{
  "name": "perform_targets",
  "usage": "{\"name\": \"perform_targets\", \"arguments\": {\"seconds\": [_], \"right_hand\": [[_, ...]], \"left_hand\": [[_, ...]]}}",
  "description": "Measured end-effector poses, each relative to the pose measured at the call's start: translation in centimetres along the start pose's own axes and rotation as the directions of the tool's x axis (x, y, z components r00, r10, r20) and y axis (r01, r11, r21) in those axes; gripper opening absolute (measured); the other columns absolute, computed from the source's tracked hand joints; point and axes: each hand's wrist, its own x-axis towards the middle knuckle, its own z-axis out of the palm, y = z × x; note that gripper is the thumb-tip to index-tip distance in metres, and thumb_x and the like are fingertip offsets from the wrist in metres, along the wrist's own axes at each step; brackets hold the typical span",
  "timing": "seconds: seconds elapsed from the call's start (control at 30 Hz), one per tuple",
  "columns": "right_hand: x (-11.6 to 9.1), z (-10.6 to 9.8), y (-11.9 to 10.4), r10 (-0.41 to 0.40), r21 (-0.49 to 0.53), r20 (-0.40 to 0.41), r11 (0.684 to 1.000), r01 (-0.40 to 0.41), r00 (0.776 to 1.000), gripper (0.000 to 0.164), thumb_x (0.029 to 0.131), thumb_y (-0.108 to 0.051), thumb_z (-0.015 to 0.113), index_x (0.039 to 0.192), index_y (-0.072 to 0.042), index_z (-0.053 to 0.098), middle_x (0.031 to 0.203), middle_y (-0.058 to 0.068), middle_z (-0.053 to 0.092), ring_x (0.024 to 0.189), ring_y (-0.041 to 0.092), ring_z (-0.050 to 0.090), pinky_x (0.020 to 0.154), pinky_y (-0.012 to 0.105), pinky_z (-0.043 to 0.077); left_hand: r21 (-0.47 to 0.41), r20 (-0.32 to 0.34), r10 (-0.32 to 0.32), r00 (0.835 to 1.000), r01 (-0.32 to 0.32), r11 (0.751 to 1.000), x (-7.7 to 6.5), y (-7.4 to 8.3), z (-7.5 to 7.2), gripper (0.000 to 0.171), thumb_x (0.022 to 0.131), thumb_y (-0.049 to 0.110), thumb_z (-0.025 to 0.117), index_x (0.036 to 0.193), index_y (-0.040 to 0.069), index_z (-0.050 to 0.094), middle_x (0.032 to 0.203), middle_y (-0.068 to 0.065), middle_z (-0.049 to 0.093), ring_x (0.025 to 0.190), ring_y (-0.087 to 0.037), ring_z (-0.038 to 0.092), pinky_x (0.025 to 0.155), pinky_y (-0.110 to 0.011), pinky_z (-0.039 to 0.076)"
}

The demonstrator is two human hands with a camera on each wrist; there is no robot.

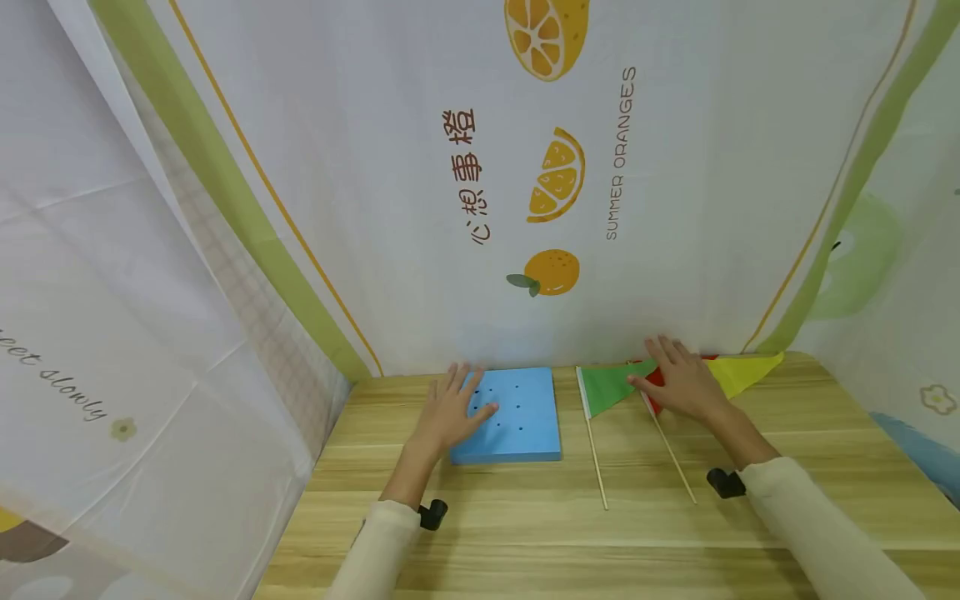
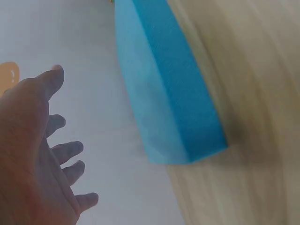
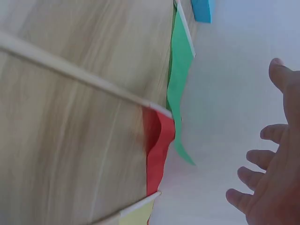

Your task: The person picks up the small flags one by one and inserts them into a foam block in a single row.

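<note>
A flat blue block [image 1: 536,417] with several small dark holes in its top lies near the back of the table. My left hand [image 1: 447,414] hovers over its left side, fingers spread and holding nothing; the left wrist view shows the block's thick edge [image 2: 187,89] apart from the hand. To the right lie a green pennant flag [image 1: 606,387], a red flag [image 1: 656,377] and a yellow flag [image 1: 742,372], on thin pale sticks. Over the red and yellow ones is my right hand [image 1: 686,383], fingers extended with nothing in them. It hides part of both flags.
The wood-grain table [image 1: 517,533] ends at the back against a hanging white cloth [image 1: 375,208] printed with oranges. More white cloth [image 1: 150,317] hangs along the left, and another printed sheet [image 1: 900,350] borders the right side.
</note>
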Motion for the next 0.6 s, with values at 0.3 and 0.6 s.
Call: {"name": "perform_targets", "arguments": {"seconds": [0.3,0.6], "right_hand": [[-0.9,2.3,-2.7,-0.005,0.125,-0.083,0.992,0.016,0.997,0.066,0.108,-0.045,0.063,0.151,0.004,0.054,0.148,0.029,0.060,0.139,0.054,0.053,0.109,0.071,0.047],[-1.5,5.2,-4.9,0.009,0.227,0.012,0.974,-0.012,1.000,0.035,0.104,-0.030,0.071,0.120,0.002,0.074,0.101,0.011,0.078,0.088,0.024,0.074,0.075,0.045,0.062]], "left_hand": [[-0.012,-0.017,0.082,0.996,-0.082,0.997,-1.8,1.1,2.9,0.069,0.109,0.048,0.058,0.166,0.012,0.041,0.171,-0.020,0.037,0.161,-0.044,0.030,0.127,-0.068,0.029],[-0.044,0.084,0.058,0.995,-0.054,0.998,-2.5,1.7,4.9,0.070,0.110,0.051,0.055,0.167,0.013,0.039,0.175,-0.019,0.030,0.164,-0.045,0.022,0.130,-0.068,0.022]]}}
